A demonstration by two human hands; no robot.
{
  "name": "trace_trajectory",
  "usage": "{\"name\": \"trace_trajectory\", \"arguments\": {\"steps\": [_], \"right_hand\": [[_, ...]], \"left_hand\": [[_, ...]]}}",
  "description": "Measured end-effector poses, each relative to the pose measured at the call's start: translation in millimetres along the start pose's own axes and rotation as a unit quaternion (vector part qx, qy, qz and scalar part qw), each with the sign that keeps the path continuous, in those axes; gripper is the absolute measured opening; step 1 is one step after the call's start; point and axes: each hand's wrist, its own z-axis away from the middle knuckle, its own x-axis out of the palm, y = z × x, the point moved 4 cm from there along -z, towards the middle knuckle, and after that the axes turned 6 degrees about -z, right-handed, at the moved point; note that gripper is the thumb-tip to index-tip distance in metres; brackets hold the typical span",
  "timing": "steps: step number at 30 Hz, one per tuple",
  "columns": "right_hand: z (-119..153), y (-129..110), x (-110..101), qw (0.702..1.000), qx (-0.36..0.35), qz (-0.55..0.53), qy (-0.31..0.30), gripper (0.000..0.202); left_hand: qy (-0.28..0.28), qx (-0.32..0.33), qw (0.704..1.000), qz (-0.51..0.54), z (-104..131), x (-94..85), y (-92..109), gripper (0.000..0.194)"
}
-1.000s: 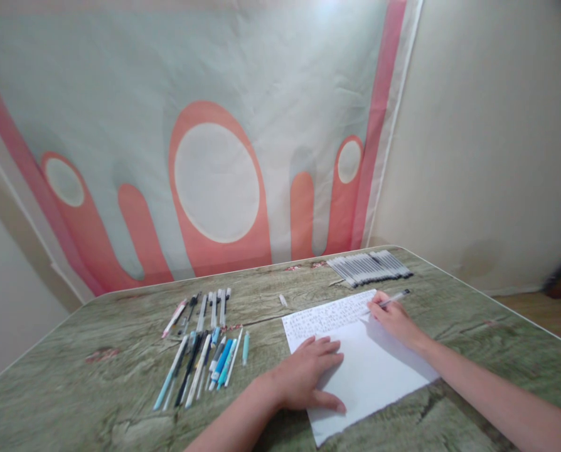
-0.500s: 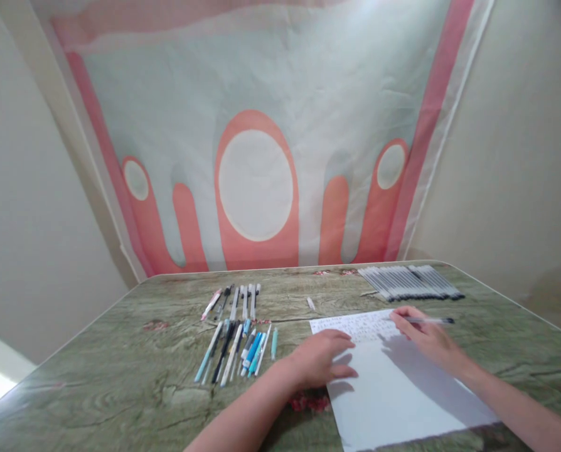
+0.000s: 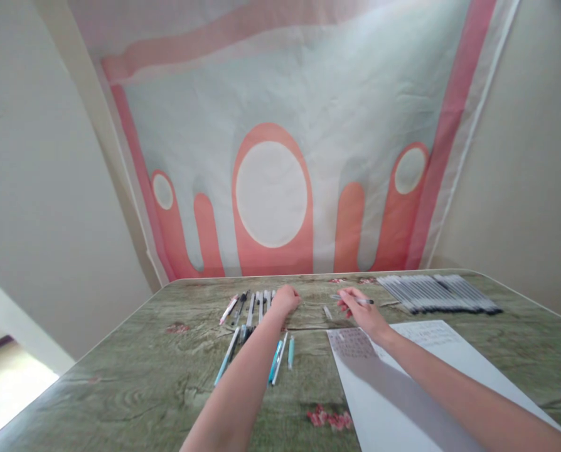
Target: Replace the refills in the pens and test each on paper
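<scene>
My right hand (image 3: 361, 311) is closed around a clear pen with a black end (image 3: 366, 301), raised over the table beyond the paper. Just left of it lies a small clear pen cap (image 3: 327, 312). The white sheet of paper (image 3: 416, 376), with handwriting along its top, sits under my right forearm. My left hand (image 3: 285, 300) is at the right end of a row of clear capped pens (image 3: 260, 306); its fingers are mostly hidden behind its back. Below, my left forearm covers part of a group of blue, white and black pens (image 3: 227, 356).
A long row of clear pens with black tips (image 3: 438, 295) lies at the back right of the wood-patterned table (image 3: 134, 376). A light teal pen (image 3: 290, 353) lies right of my left forearm. Behind the table hangs a printed cloth (image 3: 271, 188).
My left hand has left the paper and reached forward to the clear pens. My right hand, still holding the pen, has lifted off the writing and moved left toward the cap. The view has shifted.
</scene>
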Motion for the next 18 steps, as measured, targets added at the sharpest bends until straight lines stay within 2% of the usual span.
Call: {"name": "trace_trajectory", "arguments": {"steps": [5, 12, 16, 18], "right_hand": [[-3.6, 5.4, 11.0, 0.999, -0.022, -0.033, 0.037, 0.036], [1.4, 12.9, -2.0, 0.998, -0.027, -0.016, 0.054, 0.041], [-0.3, 18.5, -6.6, 0.997, -0.026, -0.010, 0.066, 0.041], [0.1, 18.2, -6.9, 0.997, -0.037, -0.001, 0.064, 0.039]], "left_hand": [[-0.009, -0.013, 1.000, 0.015, -8.8, 13.5, -0.4, 0.020], [-0.025, -0.062, 0.995, 0.069, -8.9, 21.7, 3.2, 0.013], [-0.027, -0.095, 0.980, 0.175, -3.1, 22.4, 5.3, 0.004], [-0.026, -0.104, 0.959, 0.264, 1.6, 22.6, 7.6, 0.009]]}}
